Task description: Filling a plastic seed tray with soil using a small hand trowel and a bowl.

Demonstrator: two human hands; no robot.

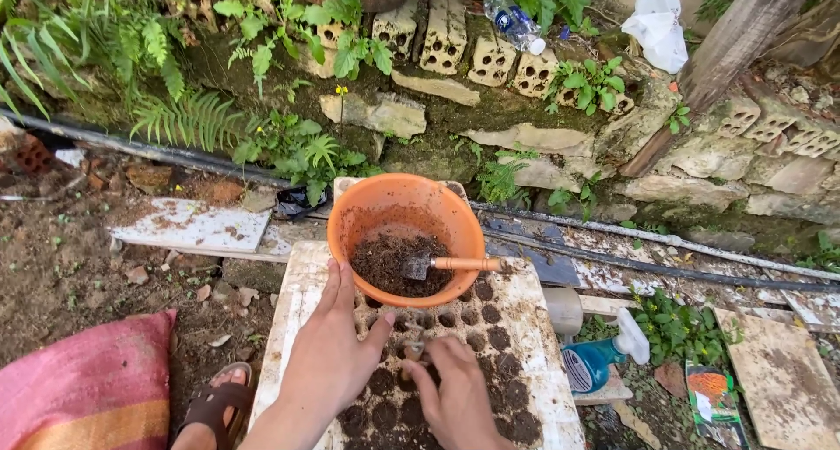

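Seed tray, white: most cells soil-filled. My left hand flat, grip apart; right hand grip pinched on a small object. Behind tray: orange pot, soil left, trowel resting inside.

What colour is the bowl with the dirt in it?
Orange, seen clearly in the head view: the bowl.

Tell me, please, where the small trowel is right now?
In the head view, the trowel rests inside the orange bowl, blade in the soil, handle over its right rim, just beyond the seed tray.
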